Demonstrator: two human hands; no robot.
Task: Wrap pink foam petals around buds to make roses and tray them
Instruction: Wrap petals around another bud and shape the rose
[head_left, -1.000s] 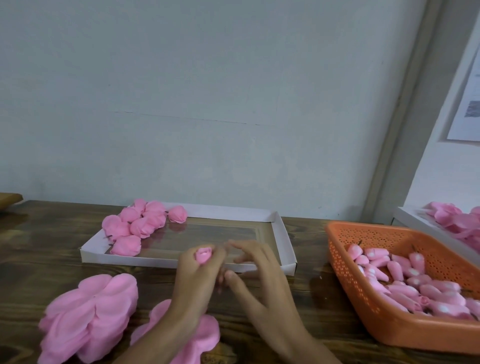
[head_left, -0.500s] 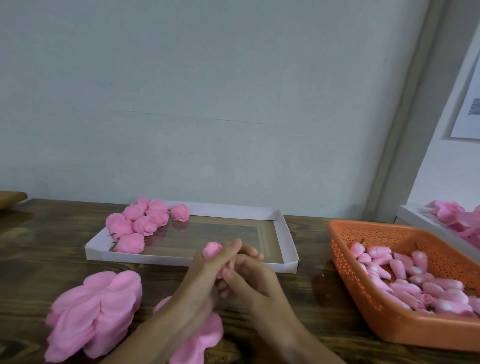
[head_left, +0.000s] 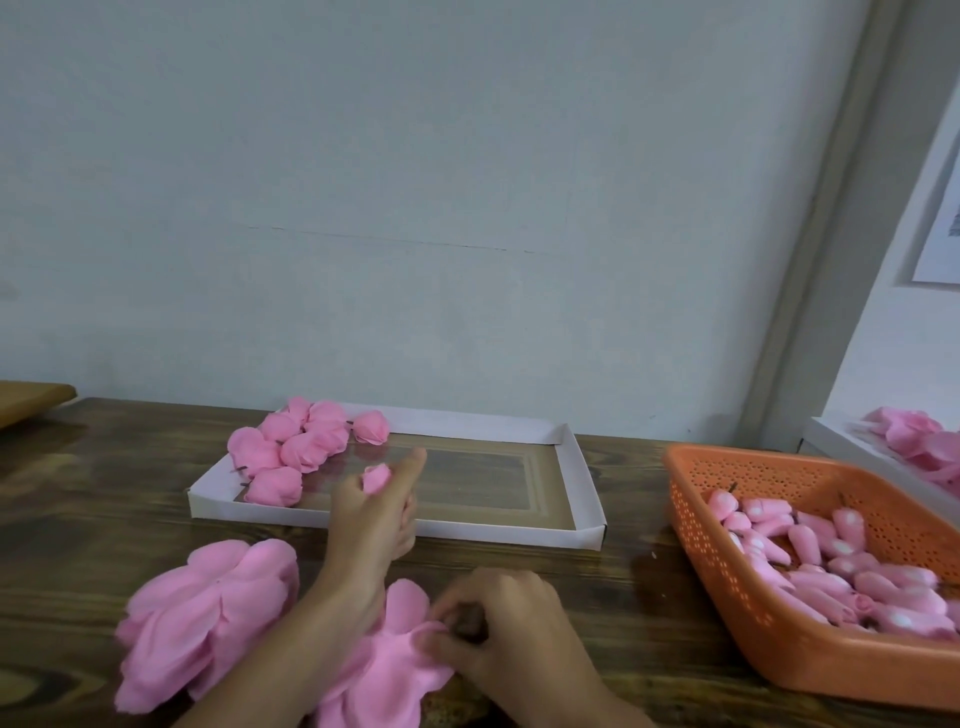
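While my left hand holds one bud up over the near rim of the tray, fingers curled round its base and thumb sticking out, my right hand is down at the table, well apart from the left. Its fingertips pinch the edge of a petal on the near pile that lies under my wrists. No petal is round the bud in my left hand yet, so I judge this rose has barely begun: I am fetching its first wrap.

As for the whole job, it looks early. A small cluster of finished roses sits in the far left corner of the tray, touching one another, and the rest of the tray floor shows bare. The orange basket on my right holds a good heap of unwrapped buds, far more than the roses made. A bigger stack of petals lies just beside the near pile on my left, so there is plenty of material to go.

What remains, as I read it: lift this petal, wrap it round the bud, add more, tray the rose, then repeat for every bud in the basket.
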